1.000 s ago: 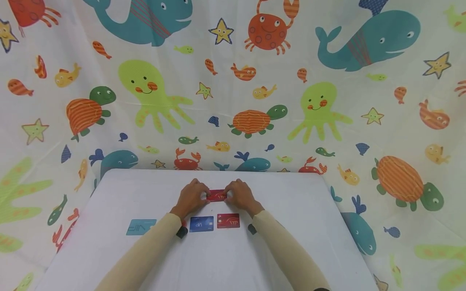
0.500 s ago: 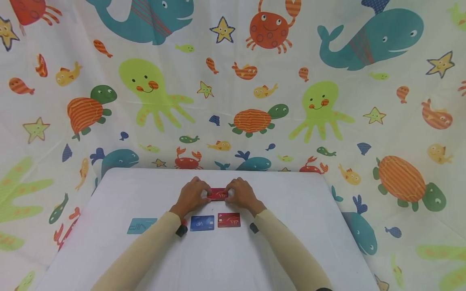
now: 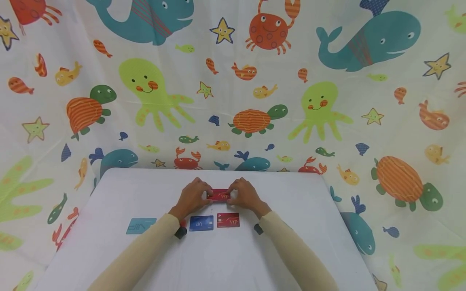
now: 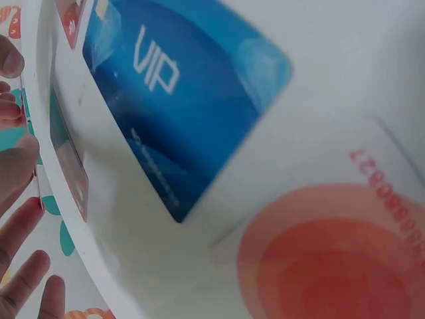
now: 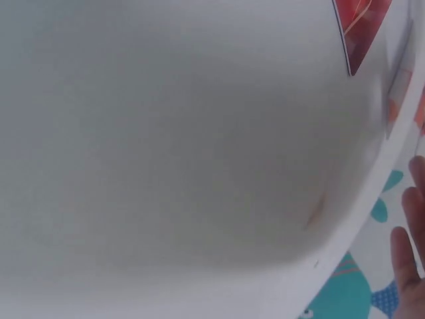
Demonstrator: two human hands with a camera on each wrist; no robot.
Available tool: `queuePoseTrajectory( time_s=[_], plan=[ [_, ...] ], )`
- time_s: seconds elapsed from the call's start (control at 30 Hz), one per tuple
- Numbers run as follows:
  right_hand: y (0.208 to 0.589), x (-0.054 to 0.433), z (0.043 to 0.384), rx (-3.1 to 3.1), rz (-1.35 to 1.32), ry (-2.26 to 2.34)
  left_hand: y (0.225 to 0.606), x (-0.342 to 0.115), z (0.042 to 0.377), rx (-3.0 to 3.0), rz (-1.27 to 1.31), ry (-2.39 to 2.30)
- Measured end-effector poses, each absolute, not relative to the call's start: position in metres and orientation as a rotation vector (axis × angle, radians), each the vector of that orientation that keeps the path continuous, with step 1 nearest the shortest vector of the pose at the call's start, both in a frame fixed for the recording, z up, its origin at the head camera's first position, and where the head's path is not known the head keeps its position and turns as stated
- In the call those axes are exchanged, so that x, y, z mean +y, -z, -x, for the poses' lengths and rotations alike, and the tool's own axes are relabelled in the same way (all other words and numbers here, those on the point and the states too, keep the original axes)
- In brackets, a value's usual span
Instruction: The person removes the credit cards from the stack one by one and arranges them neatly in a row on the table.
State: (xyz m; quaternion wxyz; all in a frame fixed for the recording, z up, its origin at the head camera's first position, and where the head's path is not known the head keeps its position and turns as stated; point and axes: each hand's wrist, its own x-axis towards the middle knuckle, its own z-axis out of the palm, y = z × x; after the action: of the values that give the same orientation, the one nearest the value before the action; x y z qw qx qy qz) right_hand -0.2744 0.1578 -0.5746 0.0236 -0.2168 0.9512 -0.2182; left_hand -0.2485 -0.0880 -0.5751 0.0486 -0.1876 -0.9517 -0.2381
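Observation:
Near the far side of the white table, a red VIP card [image 3: 219, 195] is between my two hands in the head view. My left hand [image 3: 191, 197] pinches its left end between thumb and index finger, the other fingers spread in the left wrist view. My right hand [image 3: 247, 197] has thumb and fingertips at the card's right edge; its other fingers stick out in the right wrist view. Nearer lie a blue VIP card [image 3: 201, 223] and a second red VIP card [image 3: 228, 220]. A pale card with red circles [image 4: 312, 252] lies beside the blue one.
A teal card [image 3: 140, 226] lies on the white table [image 3: 218, 258] left of my left forearm, which covers part of its edge. Behind the table's far edge hangs a curtain [image 3: 225, 145] printed with sea animals.
The right hand has shifted a little to the right, and slightly more of the held red card shows between the hands. The cards on the table have not moved.

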Motion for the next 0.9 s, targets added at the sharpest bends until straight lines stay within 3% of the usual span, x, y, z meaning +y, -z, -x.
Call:
queuePoseTrajectory(
  time_s=[0.9],
  plan=[
    [0.564,0.185,0.247,2.967,0.69,0.691,0.571,-0.075,0.23,-2.838,0.662,0.813]
  ],
)
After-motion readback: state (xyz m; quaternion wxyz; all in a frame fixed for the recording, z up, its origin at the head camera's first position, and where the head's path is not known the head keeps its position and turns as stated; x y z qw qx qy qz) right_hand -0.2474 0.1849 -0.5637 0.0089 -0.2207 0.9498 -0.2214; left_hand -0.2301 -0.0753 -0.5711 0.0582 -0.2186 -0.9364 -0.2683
